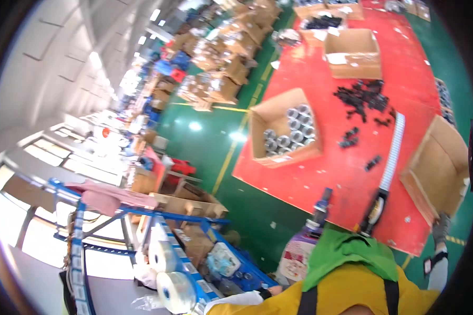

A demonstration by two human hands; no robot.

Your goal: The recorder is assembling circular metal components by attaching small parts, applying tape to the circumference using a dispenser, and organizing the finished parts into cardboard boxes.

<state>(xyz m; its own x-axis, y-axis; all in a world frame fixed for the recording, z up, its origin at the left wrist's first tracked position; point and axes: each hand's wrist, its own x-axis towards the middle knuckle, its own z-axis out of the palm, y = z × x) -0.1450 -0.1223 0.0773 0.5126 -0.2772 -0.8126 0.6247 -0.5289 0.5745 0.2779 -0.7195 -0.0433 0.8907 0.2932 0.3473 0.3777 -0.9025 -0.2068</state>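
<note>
At the right, my right hand, in a dark grey glove, is closed at the lower corner of a tilted open cardboard box. That box shows bare cardboard inside; my fingertips are partly hidden by its edge. My left hand is low in the middle, beside a purple and white jug with a dark top. Its fingers are too small and hidden to read. Between my arms, on the red surface, lies a long pale segmented strip with a black and orange-yellow end.
An open carton of grey metal cylinders stands on the red surface. Loose black parts lie beyond, near another open carton. A blue rack with clear rolls stands at left. Several stacked cartons line the green floor.
</note>
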